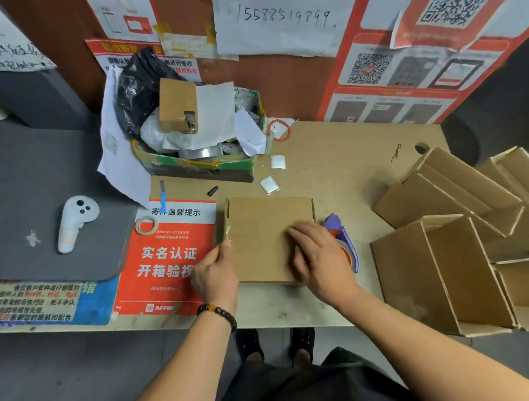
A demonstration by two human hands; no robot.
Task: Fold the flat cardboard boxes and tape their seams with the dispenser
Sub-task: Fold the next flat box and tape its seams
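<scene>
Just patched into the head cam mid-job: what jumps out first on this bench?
Both hands sit on a folded cardboard box at the table's near edge: the left hand at its taped left side, the right hand flat on top. A purple tape dispenser lies just right of it, with a pile of finished boxes further right. A bright red notice lies left of the box.

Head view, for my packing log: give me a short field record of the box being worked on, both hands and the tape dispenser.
box: folded cardboard box, flat on table
left hand: fingers at box's left edge, on the tape there
right hand: flat on the box top
tape dispenser: purple, right of box, partly behind right hand
</scene>
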